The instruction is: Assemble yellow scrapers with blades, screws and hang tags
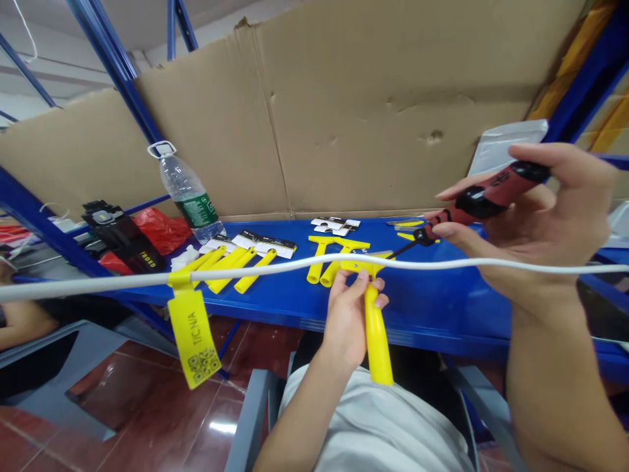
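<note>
My left hand (346, 321) is closed around the neck of a yellow scraper (377, 337), its handle pointing down toward my lap and its head up over the table edge. In my right hand (550, 229) is a red and black screwdriver (491, 193), its dark shaft slanting down left to the scraper's head. The tip lies at or close to the head's right end; whether it touches a screw I cannot tell. Just left of my left hand, other yellow scraper pieces (319, 259) lie on the blue table (432, 295).
A white cable (275, 267) with a yellow tag (193, 334) crosses the view in front. Several yellow handles (253, 272) lie left near printed cards (275, 246). Behind stand a water bottle (196, 203), a black box (120, 239) and a cardboard wall (344, 118). Another person's arm (24, 324) shows left.
</note>
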A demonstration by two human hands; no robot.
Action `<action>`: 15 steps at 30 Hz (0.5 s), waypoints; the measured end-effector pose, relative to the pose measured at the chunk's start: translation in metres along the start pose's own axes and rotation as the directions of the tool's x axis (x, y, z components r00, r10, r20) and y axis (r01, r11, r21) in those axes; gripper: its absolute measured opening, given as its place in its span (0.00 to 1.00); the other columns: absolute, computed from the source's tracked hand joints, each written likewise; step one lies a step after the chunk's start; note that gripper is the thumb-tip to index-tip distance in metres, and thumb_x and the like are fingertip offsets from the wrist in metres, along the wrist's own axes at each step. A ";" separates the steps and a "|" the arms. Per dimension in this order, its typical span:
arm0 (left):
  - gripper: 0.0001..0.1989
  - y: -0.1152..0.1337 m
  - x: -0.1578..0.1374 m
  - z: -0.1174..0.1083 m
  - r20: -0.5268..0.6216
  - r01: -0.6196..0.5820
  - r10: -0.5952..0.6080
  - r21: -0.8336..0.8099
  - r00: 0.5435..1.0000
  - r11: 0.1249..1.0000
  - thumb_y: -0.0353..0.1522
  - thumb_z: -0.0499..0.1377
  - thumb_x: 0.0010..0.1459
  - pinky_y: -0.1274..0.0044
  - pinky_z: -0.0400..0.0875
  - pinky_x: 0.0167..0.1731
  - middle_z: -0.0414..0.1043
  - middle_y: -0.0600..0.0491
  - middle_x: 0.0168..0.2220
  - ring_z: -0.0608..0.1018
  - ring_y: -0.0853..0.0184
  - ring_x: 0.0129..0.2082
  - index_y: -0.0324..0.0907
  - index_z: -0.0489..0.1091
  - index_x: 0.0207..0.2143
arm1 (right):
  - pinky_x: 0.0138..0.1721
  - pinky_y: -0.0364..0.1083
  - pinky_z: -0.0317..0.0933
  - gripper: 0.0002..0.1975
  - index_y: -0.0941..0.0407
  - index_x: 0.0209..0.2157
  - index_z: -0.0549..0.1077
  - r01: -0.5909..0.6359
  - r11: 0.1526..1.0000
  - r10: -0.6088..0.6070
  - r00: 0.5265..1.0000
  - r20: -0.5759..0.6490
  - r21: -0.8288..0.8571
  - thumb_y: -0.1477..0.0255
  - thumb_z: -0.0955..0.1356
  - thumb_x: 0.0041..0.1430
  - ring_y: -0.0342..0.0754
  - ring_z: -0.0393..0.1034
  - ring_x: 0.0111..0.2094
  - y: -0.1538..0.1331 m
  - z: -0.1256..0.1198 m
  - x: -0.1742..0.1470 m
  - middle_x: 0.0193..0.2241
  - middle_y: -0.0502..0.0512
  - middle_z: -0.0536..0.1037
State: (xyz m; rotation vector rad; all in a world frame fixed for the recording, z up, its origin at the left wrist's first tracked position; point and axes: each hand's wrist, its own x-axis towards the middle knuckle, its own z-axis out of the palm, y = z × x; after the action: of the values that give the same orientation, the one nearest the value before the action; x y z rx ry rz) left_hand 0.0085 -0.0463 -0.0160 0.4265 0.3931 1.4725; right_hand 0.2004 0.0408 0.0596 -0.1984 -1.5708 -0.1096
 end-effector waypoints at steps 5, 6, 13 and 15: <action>0.19 -0.005 -0.005 -0.002 0.001 -0.038 0.038 0.021 0.999 0.999 0.28 0.76 0.60 0.81 0.65 0.29 0.73 0.51 0.43 0.76 0.70 0.36 0.44 0.68 0.44 | 0.36 0.60 0.88 0.44 0.28 0.66 0.75 -0.042 0.999 0.041 0.999 -0.033 -0.025 0.55 0.86 0.48 0.57 0.84 0.41 -0.008 0.002 0.004 0.61 0.52 0.72; 0.19 -0.007 -0.007 -0.003 -0.004 -0.059 0.059 0.027 0.998 0.998 0.28 0.76 0.60 0.81 0.66 0.29 0.73 0.51 0.43 0.76 0.70 0.36 0.44 0.68 0.44 | 0.41 0.62 0.88 0.43 0.26 0.67 0.73 -0.085 0.996 0.085 0.996 0.018 0.013 0.57 0.85 0.52 0.59 0.84 0.45 -0.013 0.001 0.004 0.60 0.52 0.73; 0.20 -0.013 -0.011 -0.006 -0.024 -0.118 0.119 0.047 0.993 0.992 0.27 0.75 0.60 0.80 0.66 0.29 0.74 0.52 0.42 0.77 0.69 0.36 0.45 0.69 0.47 | 0.40 0.59 0.90 0.50 0.24 0.70 0.68 -0.143 0.986 0.131 0.984 0.119 0.091 0.57 0.86 0.49 0.61 0.83 0.53 -0.024 0.002 0.001 0.70 0.48 0.62; 0.20 -0.013 -0.010 -0.006 -0.007 -0.122 0.123 0.049 0.992 0.991 0.28 0.76 0.59 0.80 0.66 0.29 0.73 0.52 0.41 0.77 0.69 0.36 0.45 0.70 0.46 | 0.37 0.60 0.90 0.52 0.24 0.67 0.71 -0.108 0.993 0.106 0.993 0.047 0.053 0.52 0.88 0.41 0.56 0.84 0.42 -0.020 0.004 0.000 0.67 0.48 0.64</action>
State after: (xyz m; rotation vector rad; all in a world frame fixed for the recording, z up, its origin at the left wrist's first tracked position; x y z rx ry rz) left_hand 0.0161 -0.0565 -0.0273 0.4892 0.4177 1.5876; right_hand 0.1921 0.0220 0.0609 -0.2423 -1.6016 0.0224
